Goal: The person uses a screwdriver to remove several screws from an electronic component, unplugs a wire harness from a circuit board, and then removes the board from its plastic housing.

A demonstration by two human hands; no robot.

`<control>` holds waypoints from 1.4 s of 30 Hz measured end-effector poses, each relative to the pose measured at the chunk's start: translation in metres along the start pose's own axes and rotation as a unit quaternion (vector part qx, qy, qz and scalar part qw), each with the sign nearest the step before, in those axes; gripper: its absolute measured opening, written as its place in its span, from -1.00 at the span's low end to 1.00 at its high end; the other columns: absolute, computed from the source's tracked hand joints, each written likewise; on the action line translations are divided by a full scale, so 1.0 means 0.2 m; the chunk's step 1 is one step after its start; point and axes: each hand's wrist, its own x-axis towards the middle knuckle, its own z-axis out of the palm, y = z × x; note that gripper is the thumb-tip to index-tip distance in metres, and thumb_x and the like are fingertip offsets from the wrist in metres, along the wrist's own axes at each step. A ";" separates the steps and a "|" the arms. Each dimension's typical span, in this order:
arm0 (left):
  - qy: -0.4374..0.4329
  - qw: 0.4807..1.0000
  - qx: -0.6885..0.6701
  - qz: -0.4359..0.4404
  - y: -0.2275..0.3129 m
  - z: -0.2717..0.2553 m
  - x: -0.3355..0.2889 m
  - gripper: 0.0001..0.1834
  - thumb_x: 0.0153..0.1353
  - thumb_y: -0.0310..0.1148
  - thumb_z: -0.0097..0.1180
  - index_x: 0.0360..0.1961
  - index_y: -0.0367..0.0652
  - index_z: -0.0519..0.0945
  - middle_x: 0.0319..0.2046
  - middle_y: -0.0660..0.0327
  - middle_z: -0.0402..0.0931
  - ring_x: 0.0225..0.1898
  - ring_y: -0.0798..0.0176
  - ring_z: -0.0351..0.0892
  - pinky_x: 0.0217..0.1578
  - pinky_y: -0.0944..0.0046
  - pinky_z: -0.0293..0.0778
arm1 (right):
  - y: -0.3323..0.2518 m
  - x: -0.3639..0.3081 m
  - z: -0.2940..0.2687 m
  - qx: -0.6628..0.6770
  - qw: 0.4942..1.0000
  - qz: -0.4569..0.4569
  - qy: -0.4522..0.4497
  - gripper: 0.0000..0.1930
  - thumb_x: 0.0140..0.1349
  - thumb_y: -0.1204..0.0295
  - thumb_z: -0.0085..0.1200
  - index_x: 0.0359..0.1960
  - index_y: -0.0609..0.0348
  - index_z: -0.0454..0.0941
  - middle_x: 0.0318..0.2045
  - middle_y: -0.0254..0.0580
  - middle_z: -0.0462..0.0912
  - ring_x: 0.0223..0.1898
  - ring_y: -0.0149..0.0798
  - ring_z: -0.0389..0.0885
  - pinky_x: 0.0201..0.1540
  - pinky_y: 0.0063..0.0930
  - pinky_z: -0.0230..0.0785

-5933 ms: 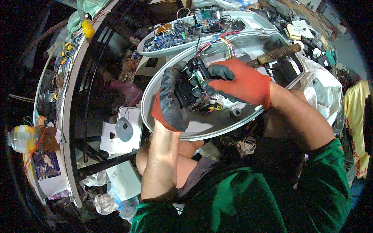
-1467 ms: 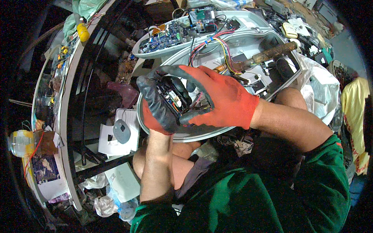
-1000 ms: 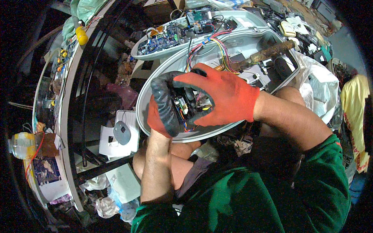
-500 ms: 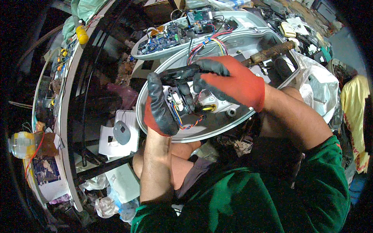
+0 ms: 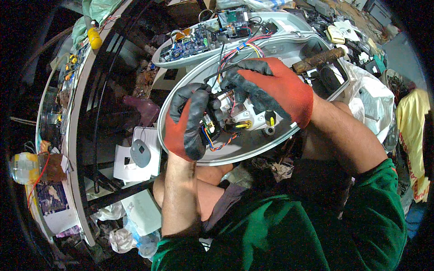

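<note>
My left hand [image 5: 186, 122], in a red glove with black-coated fingers, is closed round a small black mechanism [image 5: 218, 115] with a white connector. Orange and blue wires [image 5: 219, 145] trail from its lower end. My right hand [image 5: 275, 88], gloved the same way, pinches a thin black strip [image 5: 219, 73] above the mechanism; its fingertips are partly hidden. Under both hands lies an open grey housing half [image 5: 212, 159], tilted over my lap. Inside it are a yellow part [image 5: 244, 125] and a second yellow piece [image 5: 270, 118].
Beyond lies the other grey shell [image 5: 285, 22], holding a circuit board [image 5: 185, 47]; coloured wires [image 5: 246, 47] reach between the halves. A rusty rod [image 5: 318, 59] rests in the housing's right part. A metal frame [image 5: 86, 135] stands left, plastic bags [image 5: 370, 101] right.
My left thumb and fingers have folded in over the mechanism. The right hand has turned and shifted slightly right, uncovering the second yellow piece.
</note>
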 end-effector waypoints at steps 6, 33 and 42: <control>0.040 0.990 0.091 0.105 0.02 0.01 -0.02 -0.75 0.27 -0.47 0.12 -0.05 -0.30 0.52 -0.36 0.13 0.60 -0.43 0.35 0.57 -0.40 0.37 0.49 | 0.02 0.03 -0.01 0.010 0.998 -0.045 -0.032 -0.73 0.31 0.36 0.05 -0.02 0.18 0.58 -0.31 -0.38 0.63 -0.33 -0.57 0.48 -0.31 -0.58 0.40; -0.009 0.981 0.181 0.073 -0.03 -0.05 0.02 -0.73 0.32 -0.32 0.06 -0.04 -0.25 0.51 -0.38 0.17 0.56 -0.44 0.32 0.57 -0.45 0.35 0.52 | 0.02 0.04 -0.02 -0.022 0.988 -0.151 0.004 -0.56 0.16 0.37 0.20 0.11 0.13 0.51 -0.24 -0.25 0.65 -0.28 -0.45 0.56 -0.19 -0.52 0.46; -0.113 0.963 -0.204 -0.135 -0.15 -0.23 0.04 -0.61 0.32 -0.38 0.03 0.17 -0.16 0.44 0.01 0.19 0.55 -0.09 0.32 0.57 -0.09 0.33 0.56 | -0.04 0.01 -0.08 -0.132 0.959 -0.241 -0.062 -0.47 0.06 0.37 0.21 0.12 0.18 0.46 -0.03 0.04 0.62 0.02 -0.02 0.60 0.11 -0.23 0.41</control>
